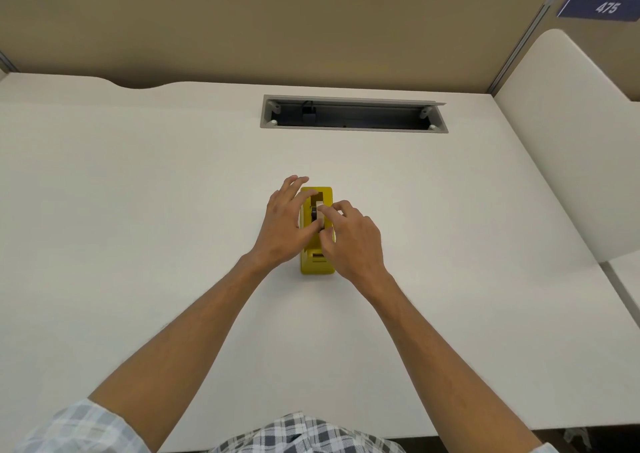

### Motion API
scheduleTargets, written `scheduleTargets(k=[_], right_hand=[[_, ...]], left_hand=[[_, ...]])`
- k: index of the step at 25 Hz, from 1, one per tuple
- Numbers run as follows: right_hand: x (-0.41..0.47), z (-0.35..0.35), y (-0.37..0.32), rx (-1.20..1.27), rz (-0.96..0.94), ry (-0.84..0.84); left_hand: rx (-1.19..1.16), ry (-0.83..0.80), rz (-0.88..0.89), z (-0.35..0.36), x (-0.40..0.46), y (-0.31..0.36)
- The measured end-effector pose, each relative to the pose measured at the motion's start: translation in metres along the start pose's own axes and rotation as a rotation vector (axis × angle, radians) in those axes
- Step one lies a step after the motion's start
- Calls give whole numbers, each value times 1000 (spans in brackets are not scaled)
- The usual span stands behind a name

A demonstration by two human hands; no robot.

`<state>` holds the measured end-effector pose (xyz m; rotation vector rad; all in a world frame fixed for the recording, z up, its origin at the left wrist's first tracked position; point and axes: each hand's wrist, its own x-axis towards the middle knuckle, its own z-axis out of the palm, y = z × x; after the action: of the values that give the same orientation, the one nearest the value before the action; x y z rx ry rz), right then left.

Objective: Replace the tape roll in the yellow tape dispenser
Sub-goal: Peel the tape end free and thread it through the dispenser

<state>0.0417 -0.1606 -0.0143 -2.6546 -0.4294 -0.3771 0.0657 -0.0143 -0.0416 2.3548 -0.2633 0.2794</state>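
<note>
At mid-desk (138, 182) the dispenser (317, 265) is steadied by the left hand (282, 224), fingers spread against its side. The roll (314, 213) in its cradle is pinched by the right hand (349, 241). Removal seems under way; a straight upward lift is probably called for next.

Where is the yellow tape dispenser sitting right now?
In the head view, the yellow tape dispenser stands mid-desk between the left hand and right hand, nearer the person than the cable slot.
</note>
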Motion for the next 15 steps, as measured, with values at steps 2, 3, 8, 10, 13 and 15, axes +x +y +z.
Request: scheduleTargets(k=[2, 3, 8, 10, 13, 15], right_hand=[[0, 1, 0, 5, 8, 0], [0, 0, 1, 8, 8, 3], [0, -2, 1, -4, -2, 0], [0, -2, 1, -1, -1, -2], [1, -1, 1, 6, 8, -5], [1, -1, 2, 8, 5, -3]], left_hand=[[38, -49, -39, 1, 1, -1], [46, -66, -48, 1, 2, -2], [-29, -17, 6, 2, -1, -3], [-28, -7, 7, 1, -1, -2], [8, -74, -46, 1, 3, -1], [-5, -92, -40, 1, 4, -2]])
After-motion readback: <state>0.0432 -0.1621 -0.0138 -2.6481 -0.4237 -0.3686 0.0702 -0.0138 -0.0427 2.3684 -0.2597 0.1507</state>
